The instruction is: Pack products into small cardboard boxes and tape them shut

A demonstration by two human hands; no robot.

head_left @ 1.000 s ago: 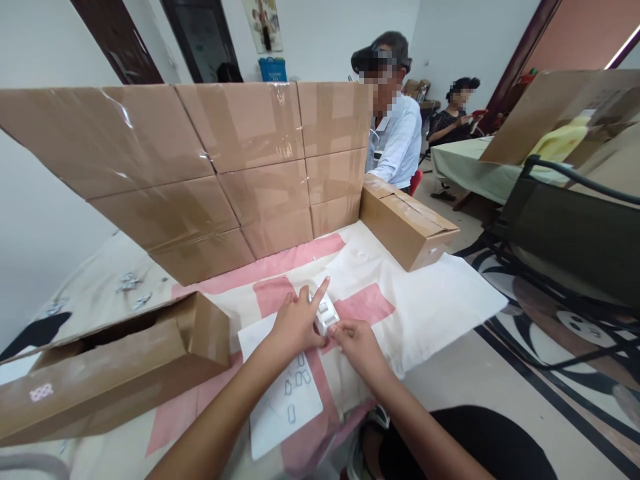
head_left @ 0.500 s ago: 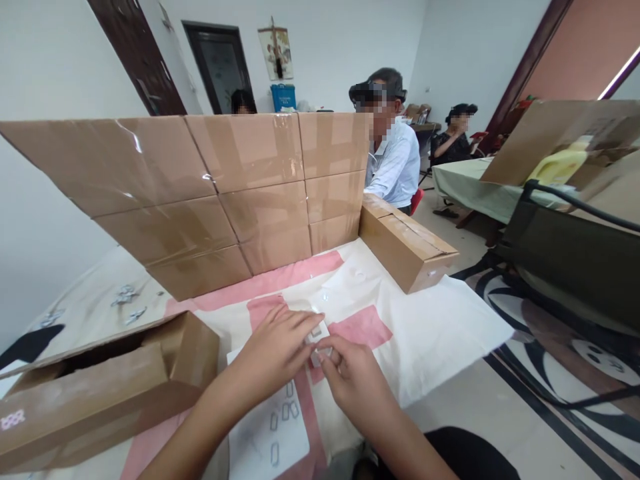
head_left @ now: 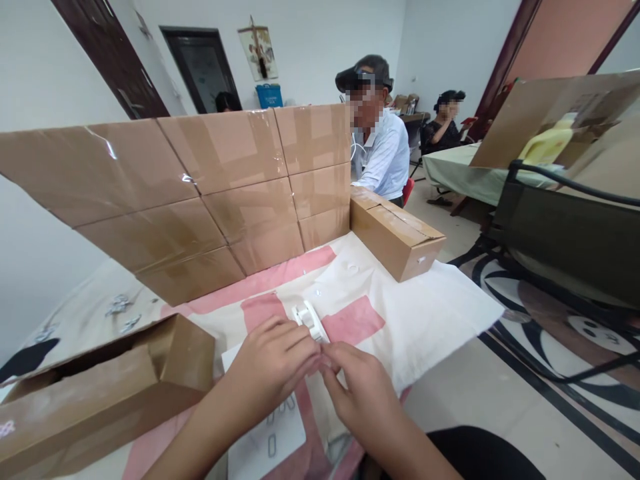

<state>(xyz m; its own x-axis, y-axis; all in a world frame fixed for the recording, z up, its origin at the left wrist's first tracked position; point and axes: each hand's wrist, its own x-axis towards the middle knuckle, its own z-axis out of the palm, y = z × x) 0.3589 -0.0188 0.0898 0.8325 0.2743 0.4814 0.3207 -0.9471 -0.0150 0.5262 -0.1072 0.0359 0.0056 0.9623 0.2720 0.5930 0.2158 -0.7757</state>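
My left hand (head_left: 283,353) is closed, its fingers bent around the near end of a white plastic piece (head_left: 309,320) with notches and a curved rim. The piece tilts and sticks out beyond the fingertips. My right hand (head_left: 357,373) pinches with thumb and forefinger right against the left fingertips. Whatever lies in that pinch is too small or hidden to make out. Under my left wrist, a white sheet (head_left: 250,457) carries several grey oblong shapes that look like paper clips (head_left: 272,445); the forearm covers part of it.
A tall cardboard panel (head_left: 240,193) stands across the table behind my hands. A closed carton (head_left: 400,233) sits at its right end, an opened carton (head_left: 110,400) at left. Small silvery pieces (head_left: 119,305) lie far left. A person in a light shirt (head_left: 383,157) sits beyond the panel.
The white piece has turned and tilted, so its notched, curved side shows. Both hands have come closer together, fingertips meeting slightly lower. The view has shifted a little to the right.
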